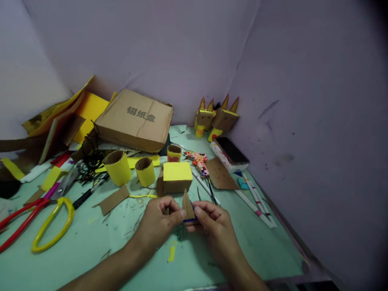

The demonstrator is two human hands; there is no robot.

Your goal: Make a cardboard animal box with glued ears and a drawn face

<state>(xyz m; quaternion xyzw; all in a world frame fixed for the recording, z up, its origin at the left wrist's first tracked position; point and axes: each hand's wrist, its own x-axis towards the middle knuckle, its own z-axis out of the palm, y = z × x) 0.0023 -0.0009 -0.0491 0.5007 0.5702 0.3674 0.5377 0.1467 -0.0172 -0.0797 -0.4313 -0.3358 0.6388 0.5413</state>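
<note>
Blue-edged, pointed brown cardboard triangle (188, 207) sits pinched in near-closed fingertips, left hand (160, 218) at nine o'clock, right hand (216, 222) at three, probably best steadied lightly to avoid creasing.

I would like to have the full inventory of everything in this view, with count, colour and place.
Printed cardboard box: one, brown, back left
Cardboard and paper sheets: several, yellow and brown, far left
Cord tangle: one, black, left
Scissors: count unclear, red and yellow handles, left
Short cardboard tubes: three, yellow, centre
Small cardboard box: one, yellow top, centre
Horned cardboard figures: at least two, brown and yellow, back corner
Phone: one, black, right
Patterned piece: one, multicoloured, centre right
Slim pens: several, mostly white, right
Scraps: many, brown and yellow, scattered
Table covering: one, pale green, underneath
Cardboard triangle: one, brown, between the hands
Left hand: one
Right hand: one
</note>
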